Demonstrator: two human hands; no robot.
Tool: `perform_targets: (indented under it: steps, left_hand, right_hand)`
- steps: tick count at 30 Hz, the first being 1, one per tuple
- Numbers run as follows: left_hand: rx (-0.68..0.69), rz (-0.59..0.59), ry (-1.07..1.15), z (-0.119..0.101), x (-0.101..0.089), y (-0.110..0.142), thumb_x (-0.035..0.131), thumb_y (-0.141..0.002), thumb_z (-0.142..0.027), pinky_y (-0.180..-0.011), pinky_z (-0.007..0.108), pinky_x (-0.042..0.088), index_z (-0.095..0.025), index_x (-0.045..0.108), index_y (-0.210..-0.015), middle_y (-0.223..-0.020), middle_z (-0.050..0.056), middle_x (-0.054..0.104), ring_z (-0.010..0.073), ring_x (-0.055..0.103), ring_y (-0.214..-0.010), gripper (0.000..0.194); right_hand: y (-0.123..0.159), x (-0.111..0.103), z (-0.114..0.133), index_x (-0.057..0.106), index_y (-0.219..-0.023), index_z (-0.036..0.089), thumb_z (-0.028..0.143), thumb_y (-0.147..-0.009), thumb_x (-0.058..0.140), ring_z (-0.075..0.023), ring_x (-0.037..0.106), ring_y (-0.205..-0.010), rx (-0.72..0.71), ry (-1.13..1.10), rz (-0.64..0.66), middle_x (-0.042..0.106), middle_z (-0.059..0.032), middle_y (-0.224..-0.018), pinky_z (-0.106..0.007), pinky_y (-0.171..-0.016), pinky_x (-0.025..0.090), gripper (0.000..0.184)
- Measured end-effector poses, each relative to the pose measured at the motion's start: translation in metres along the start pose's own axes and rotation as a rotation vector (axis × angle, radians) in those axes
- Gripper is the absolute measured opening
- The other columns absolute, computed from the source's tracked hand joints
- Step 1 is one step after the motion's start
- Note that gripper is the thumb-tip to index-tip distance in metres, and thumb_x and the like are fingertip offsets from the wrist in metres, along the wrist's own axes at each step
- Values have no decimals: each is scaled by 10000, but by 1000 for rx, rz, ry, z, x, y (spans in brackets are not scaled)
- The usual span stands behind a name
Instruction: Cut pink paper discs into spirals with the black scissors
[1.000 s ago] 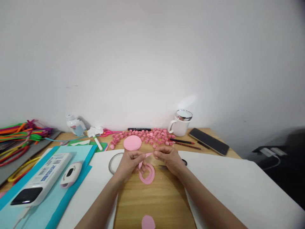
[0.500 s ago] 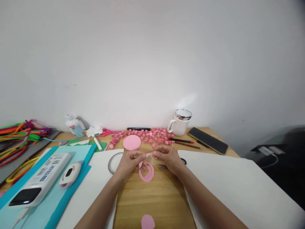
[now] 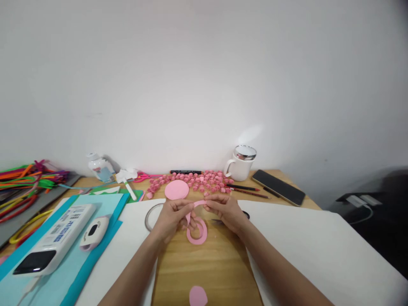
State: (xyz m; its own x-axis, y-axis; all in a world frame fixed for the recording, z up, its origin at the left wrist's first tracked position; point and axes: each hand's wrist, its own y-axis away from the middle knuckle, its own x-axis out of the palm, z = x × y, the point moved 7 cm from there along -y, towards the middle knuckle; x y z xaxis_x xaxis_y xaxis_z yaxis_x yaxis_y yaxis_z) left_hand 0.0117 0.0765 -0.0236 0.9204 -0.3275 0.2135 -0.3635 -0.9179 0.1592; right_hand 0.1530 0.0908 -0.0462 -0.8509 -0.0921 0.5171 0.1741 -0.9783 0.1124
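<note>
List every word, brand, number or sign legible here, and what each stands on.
None reads clearly enough to quote.
Long white device: blue and dark print, too blurred.
Small white device: dark marking, too small.
White bottle: red marking, too blurred.
Black marker: pale marking, too small.

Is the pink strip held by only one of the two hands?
No, the left hand and the right hand both pinch the pink strip, which spans the gap between them.

The paper strip (image 3: 199,203) looks matt, the wooden table (image 3: 207,267) smooth, the mug (image 3: 240,169) glossy with a metallic rim (image 3: 245,156).
</note>
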Motion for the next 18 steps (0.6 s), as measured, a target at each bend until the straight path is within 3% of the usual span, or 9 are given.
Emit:
perform_targets:
  steps: [10, 18]
  left_hand:
    - [-31, 45, 9, -4, 10, 4, 640, -701, -320, -413, 191, 403, -114, 617, -698, -555, 15, 625, 121, 599, -435, 208]
    - [-7, -2, 31, -4, 4, 2, 645, -701, -309, -383, 166, 371, -125, 616, -665, -523, 0, 619, 107, 586, -422, 189]
  right_hand:
    - [4, 3, 2, 672, -626, 145, 195, -526, 794, -65, 572, -513, 4, 0, 7, 638, 27, -564, -185, -559, 476, 165]
    - [2, 4, 1, 698, -658, 144, 241, -532, 783, -102, 608, -608, 0, -9, 15, 664, -4, -652, -258, -720, 489, 181]
